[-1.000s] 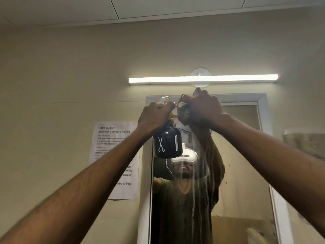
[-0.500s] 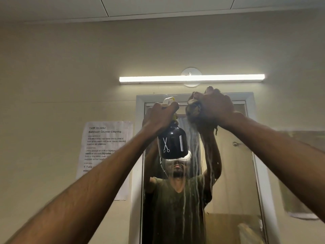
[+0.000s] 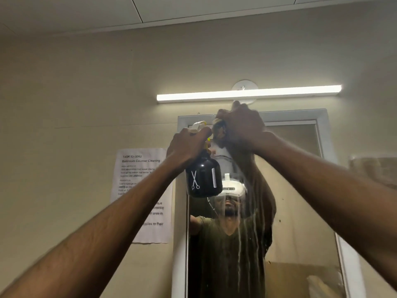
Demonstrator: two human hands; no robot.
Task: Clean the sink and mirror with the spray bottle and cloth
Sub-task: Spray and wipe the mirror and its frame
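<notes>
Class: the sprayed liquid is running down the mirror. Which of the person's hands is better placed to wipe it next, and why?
Right hand: it grips the cloth at the mirror top, above the drips. Left hand holds the spray bottle.

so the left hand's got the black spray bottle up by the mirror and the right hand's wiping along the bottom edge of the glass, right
Not quite. The left hand does hold the black spray bottle up by the mirror, but the right hand presses the cloth at the top edge of the glass, not the bottom. The head view shows it.

Beige wall (image 3: 75,104), lit tube light (image 3: 249,94) (horizontal), taped notice (image 3: 137,168), panelled ceiling (image 3: 193,7)
</notes>
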